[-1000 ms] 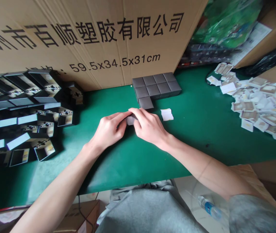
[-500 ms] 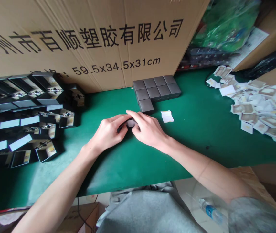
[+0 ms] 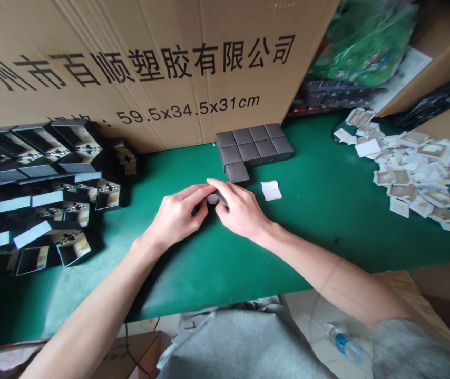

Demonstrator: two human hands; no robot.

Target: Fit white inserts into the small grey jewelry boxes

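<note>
My left hand [image 3: 177,213] and my right hand [image 3: 241,209] meet over the green table [image 3: 328,221], fingers closed around a small dark grey box [image 3: 213,198] that is mostly hidden between them. Just beyond the hands lies a flat block of closed dark grey boxes [image 3: 252,147], set edge to edge. A single white folded paper card [image 3: 271,190] lies to the right of my right hand.
Open black boxes [image 3: 51,195] are piled at the left. A heap of white paper cards [image 3: 414,168] lies at the right. A big printed cardboard carton [image 3: 149,68] stands behind. A plastic bottle [image 3: 343,345] lies on the floor below the table edge.
Both hands stay on the small box with only slight finger movement. The view has shifted a little.
</note>
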